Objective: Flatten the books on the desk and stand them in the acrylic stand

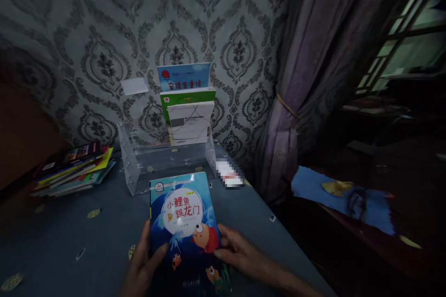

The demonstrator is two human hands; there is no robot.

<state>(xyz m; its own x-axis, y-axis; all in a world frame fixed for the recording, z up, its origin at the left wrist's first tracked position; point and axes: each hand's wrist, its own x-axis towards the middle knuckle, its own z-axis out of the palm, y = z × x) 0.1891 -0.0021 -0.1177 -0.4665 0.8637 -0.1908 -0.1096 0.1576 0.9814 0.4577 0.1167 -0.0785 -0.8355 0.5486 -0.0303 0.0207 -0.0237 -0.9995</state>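
A blue picture book with a red fish and Chinese title on its cover is held between my two hands, face up and tilted toward me. My left hand grips its left edge, thumb on the cover. At the right edge, my right hand is closed on the book with its thumb in front. Just beyond stands a clear acrylic book rack with stepped sides. Upright at its right side are a white-covered book, a green book and a blue book behind.
A stack of books lies at the left on the patterned blue tablecloth. A white slip shows above the rack's left side. A blurred-out item lies right of the rack. A tied curtain and a blue cloth are at right.
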